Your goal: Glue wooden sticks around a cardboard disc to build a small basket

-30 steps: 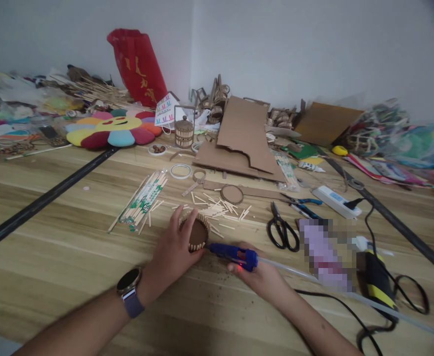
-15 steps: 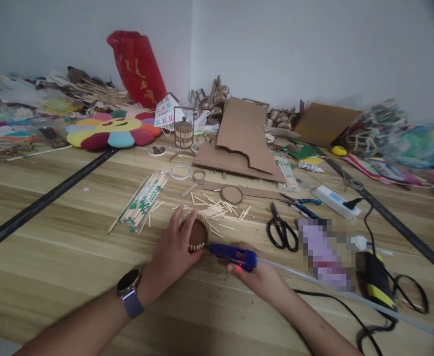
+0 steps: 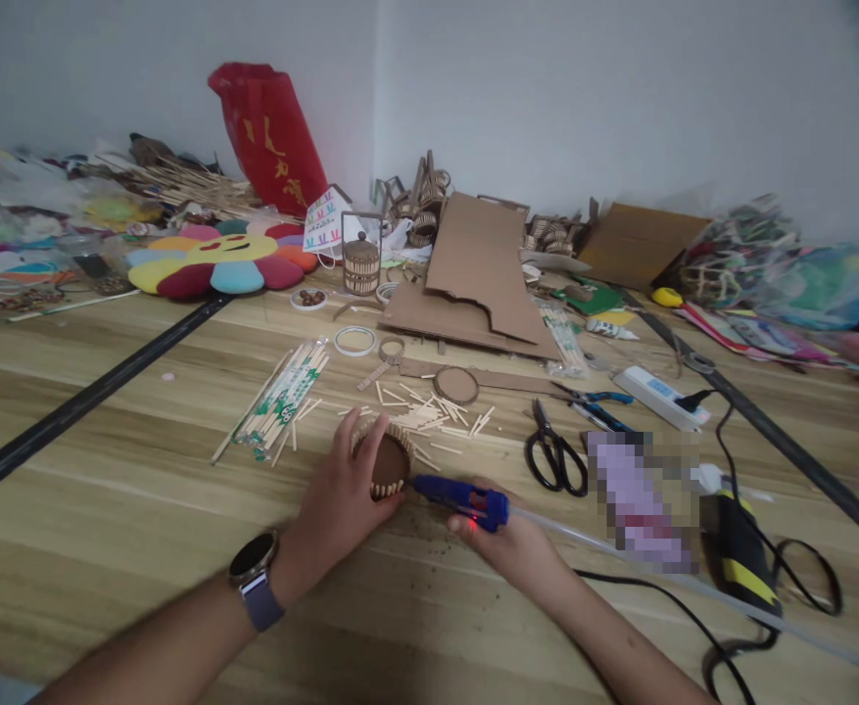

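Note:
My left hand [image 3: 348, 480], with a watch on its wrist, grips a small round basket [image 3: 392, 465] with a brown base and a rim of short wooden sticks. My right hand [image 3: 506, 539] holds a blue glue gun [image 3: 465, 499], its red light lit and a long clear glue stick out of its back. The gun's nozzle is at the basket's right side; whether it touches cannot be made out. Cut stick pieces [image 3: 421, 416] lie loose just beyond the basket, near a round cardboard disc [image 3: 456, 384].
Black scissors [image 3: 557, 465], pliers [image 3: 597, 398] and a white power strip [image 3: 660, 397] lie on the right. Bundled sticks [image 3: 286, 397] are at the left. Behind stand cardboard sheets [image 3: 477, 255], a lidded basket [image 3: 361, 266], a flower cushion [image 3: 223, 257] and a red bag [image 3: 271, 142].
The view has shifted very slightly. Both hands keep their hold, and the glue gun's nozzle stays beside the basket.

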`<control>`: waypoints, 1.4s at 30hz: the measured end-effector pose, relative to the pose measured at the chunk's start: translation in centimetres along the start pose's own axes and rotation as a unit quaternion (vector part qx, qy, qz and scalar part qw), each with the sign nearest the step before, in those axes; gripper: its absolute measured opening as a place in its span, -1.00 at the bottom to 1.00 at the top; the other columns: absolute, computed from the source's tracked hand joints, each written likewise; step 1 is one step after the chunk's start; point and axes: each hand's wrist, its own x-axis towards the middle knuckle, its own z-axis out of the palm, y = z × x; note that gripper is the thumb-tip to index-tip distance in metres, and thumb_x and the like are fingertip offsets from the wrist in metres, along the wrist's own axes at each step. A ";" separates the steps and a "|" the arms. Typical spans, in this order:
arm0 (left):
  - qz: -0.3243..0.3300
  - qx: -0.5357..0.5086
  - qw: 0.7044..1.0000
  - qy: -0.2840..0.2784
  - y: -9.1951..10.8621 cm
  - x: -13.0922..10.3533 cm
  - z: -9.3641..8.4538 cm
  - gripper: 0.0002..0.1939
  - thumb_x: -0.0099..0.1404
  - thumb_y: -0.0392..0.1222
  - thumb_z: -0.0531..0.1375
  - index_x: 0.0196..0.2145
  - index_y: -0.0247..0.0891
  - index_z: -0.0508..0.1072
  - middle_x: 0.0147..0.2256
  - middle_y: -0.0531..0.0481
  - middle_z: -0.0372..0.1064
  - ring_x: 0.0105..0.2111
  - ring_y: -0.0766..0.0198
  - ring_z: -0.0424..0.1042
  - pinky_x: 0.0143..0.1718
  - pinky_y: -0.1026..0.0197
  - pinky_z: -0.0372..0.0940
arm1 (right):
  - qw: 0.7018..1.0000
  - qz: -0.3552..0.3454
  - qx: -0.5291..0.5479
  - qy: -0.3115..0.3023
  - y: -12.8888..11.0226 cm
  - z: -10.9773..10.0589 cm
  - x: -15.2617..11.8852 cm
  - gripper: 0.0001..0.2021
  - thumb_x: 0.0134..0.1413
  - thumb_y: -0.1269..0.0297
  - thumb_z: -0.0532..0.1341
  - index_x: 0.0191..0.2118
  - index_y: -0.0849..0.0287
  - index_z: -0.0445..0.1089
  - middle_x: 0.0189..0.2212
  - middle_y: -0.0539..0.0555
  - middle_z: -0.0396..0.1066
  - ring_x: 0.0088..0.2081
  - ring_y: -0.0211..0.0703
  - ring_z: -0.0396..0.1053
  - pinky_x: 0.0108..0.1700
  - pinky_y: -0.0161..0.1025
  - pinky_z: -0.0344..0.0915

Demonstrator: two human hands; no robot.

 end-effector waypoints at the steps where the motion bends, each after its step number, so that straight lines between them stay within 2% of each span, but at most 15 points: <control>1: -0.001 -0.004 1.000 0.000 0.0 0.0 0.0 0.01 0.07 -0.30 0.41 0.34 -0.11 -0.05 0.32 -0.37 -0.12 0.30 -0.29 0.10 0.13 -0.29 0.30 | 1.000 0.012 0.010 0.007 -0.1 -0.1 0.1 -0.65 0.12 -0.08 0.22 -0.22 0.12 0.51 -0.25 0.17 0.58 -0.20 0.08 0.51 -0.13 -0.07 0.45; 4: 0.005 -0.013 1.000 0.003 0.0 0.0 0.0 0.04 0.06 -0.28 0.42 0.35 -0.08 -0.07 0.32 -0.35 -0.12 0.31 -0.27 0.07 0.14 -0.28 0.29 | 0.998 0.041 0.048 0.012 -0.4 -1.2 0.4 -0.53 0.11 -0.19 0.20 -0.12 0.10 0.53 -0.16 0.18 0.59 -0.12 0.12 0.50 -0.07 0.00 0.44; 6: 0.006 -0.012 1.000 0.005 0.0 0.0 0.0 0.05 0.05 -0.28 0.42 0.35 -0.07 -0.07 0.32 -0.35 -0.12 0.31 -0.27 0.08 0.14 -0.28 0.30 | 0.993 0.072 0.088 -0.021 -0.7 -2.4 0.4 -0.46 0.04 -0.29 0.21 -0.20 0.14 0.54 -0.28 0.16 0.59 -0.26 0.03 0.50 -0.22 -0.10 0.45; 8: 0.002 -0.009 1.000 0.006 -0.1 0.1 -0.1 0.05 0.05 -0.28 0.43 0.35 -0.07 -0.07 0.32 -0.35 -0.11 0.30 -0.28 0.09 0.12 -0.29 0.31 | 0.977 0.118 0.139 -0.111 -1.0 -3.8 0.3 -0.40 -0.03 -0.37 0.21 -0.36 0.18 0.51 -0.46 0.10 0.52 -0.49 -0.17 0.39 -0.45 -0.26 0.34; 10: 0.001 -0.006 1.000 0.007 -0.1 0.0 -0.1 0.05 0.05 -0.29 0.43 0.34 -0.07 -0.06 0.32 -0.35 -0.10 0.29 -0.28 0.11 0.12 -0.29 0.31 | 0.946 0.161 0.175 -0.218 -1.1 -4.9 0.2 -0.37 -0.09 -0.40 0.22 -0.42 0.20 0.46 -0.55 0.03 0.44 -0.59 -0.29 0.25 -0.56 -0.35 0.18; 11: 0.003 -0.004 1.000 0.008 -0.1 0.0 -0.1 0.05 0.05 -0.29 0.43 0.34 -0.08 -0.06 0.32 -0.36 -0.10 0.29 -0.27 0.12 0.13 -0.29 0.30 | 0.934 0.175 0.178 -0.254 -1.0 -5.3 0.2 -0.37 -0.10 -0.41 0.23 -0.43 0.20 0.45 -0.58 0.00 0.40 -0.62 -0.32 0.20 -0.59 -0.37 0.12; 13: 0.008 -0.004 1.000 0.007 -0.1 0.0 -0.1 0.05 0.05 -0.29 0.43 0.34 -0.08 -0.07 0.31 -0.36 -0.11 0.29 -0.26 0.12 0.15 -0.28 0.28 | 0.934 0.176 0.146 -0.274 -0.8 -5.8 0.1 -0.40 -0.07 -0.39 0.22 -0.48 0.18 0.39 -0.64 -0.07 0.28 -0.63 -0.35 0.14 -0.60 -0.38 0.06; 17: 0.001 -0.014 1.000 0.005 -0.1 0.0 0.0 0.05 0.05 -0.28 0.43 0.35 -0.06 -0.06 0.32 -0.33 -0.11 0.30 -0.25 0.11 0.15 -0.26 0.29 | 0.972 0.117 -0.013 -0.201 -0.6 -6.1 0.2 -0.50 0.15 -0.18 0.15 -0.58 0.13 0.26 -0.67 -0.10 0.17 -0.61 -0.32 0.09 -0.56 -0.35 -0.02; 20: -0.004 -0.017 1.000 0.003 -0.1 0.0 0.0 0.04 0.07 -0.27 0.43 0.35 -0.05 -0.07 0.32 -0.32 -0.12 0.30 -0.24 0.11 0.14 -0.26 0.30 | 0.979 0.084 -0.158 -0.095 -1.4 -5.7 0.7 -0.66 0.22 0.09 0.16 -0.54 0.11 0.26 -0.61 -0.05 0.29 -0.54 -0.24 0.21 -0.50 -0.32 0.04; 22: -0.003 -0.015 1.000 0.001 -0.1 0.0 0.0 0.03 0.08 -0.27 0.42 0.35 -0.05 -0.07 0.33 -0.33 -0.13 0.31 -0.25 0.10 0.14 -0.27 0.31 | 0.972 0.048 -0.223 -0.057 -2.3 -5.1 1.5 -0.78 0.20 0.27 0.19 -0.48 0.12 0.29 -0.51 0.01 0.40 -0.44 -0.17 0.33 -0.41 -0.30 0.13; 25: 0.002 -0.016 1.000 0.003 -0.1 0.0 -0.1 0.03 0.08 -0.27 0.42 0.35 -0.07 -0.08 0.32 -0.34 -0.12 0.32 -0.25 0.07 0.15 -0.28 0.29 | 0.954 0.001 -0.293 -0.069 -3.5 -3.8 3.2 -0.90 0.19 0.46 0.16 -0.33 0.14 0.35 -0.36 0.10 0.49 -0.27 -0.09 0.43 -0.27 -0.29 0.21; 29: 0.007 -0.016 1.000 0.004 -0.1 0.0 0.0 0.01 0.07 -0.28 0.41 0.34 -0.11 -0.05 0.32 -0.35 -0.12 0.30 -0.25 0.09 0.16 -0.28 0.28 | 0.892 -0.022 -0.441 -0.093 -4.5 -2.1 5.8 -0.82 0.25 0.53 0.09 -0.12 0.18 0.35 -0.26 0.19 0.52 -0.22 -0.05 0.49 -0.25 -0.29 0.25; 31: 0.004 -0.013 1.000 0.005 -0.1 0.0 0.1 0.01 0.07 -0.29 0.41 0.34 -0.10 -0.05 0.32 -0.35 -0.12 0.30 -0.26 0.09 0.14 -0.28 0.29 | 0.875 -0.026 -0.471 -0.106 -4.8 -1.4 6.7 -0.81 0.25 0.54 0.10 -0.08 0.20 0.33 -0.27 0.22 0.52 -0.21 -0.02 0.51 -0.24 -0.28 0.28; 37: 0.011 -0.017 1.000 0.005 -0.3 -0.1 0.3 0.03 0.05 -0.26 0.43 0.34 -0.12 -0.04 0.33 -0.36 -0.13 0.31 -0.29 0.06 0.16 -0.31 0.26 | 0.859 -0.014 -0.502 -0.103 -5.0 -0.1 7.5 -0.80 0.26 0.57 0.05 -0.06 0.28 0.30 -0.24 0.33 0.50 -0.16 0.09 0.51 -0.20 -0.20 0.36; 42: 0.006 -0.020 1.000 0.004 -0.3 -0.1 0.3 0.03 0.06 -0.28 0.42 0.35 -0.11 -0.04 0.34 -0.36 -0.14 0.31 -0.28 0.08 0.16 -0.28 0.28 | 0.863 -0.009 -0.497 -0.091 -4.0 -0.1 7.7 -0.74 0.18 0.65 0.06 -0.06 0.33 0.32 -0.23 0.34 0.50 -0.14 0.10 0.50 -0.16 -0.18 0.35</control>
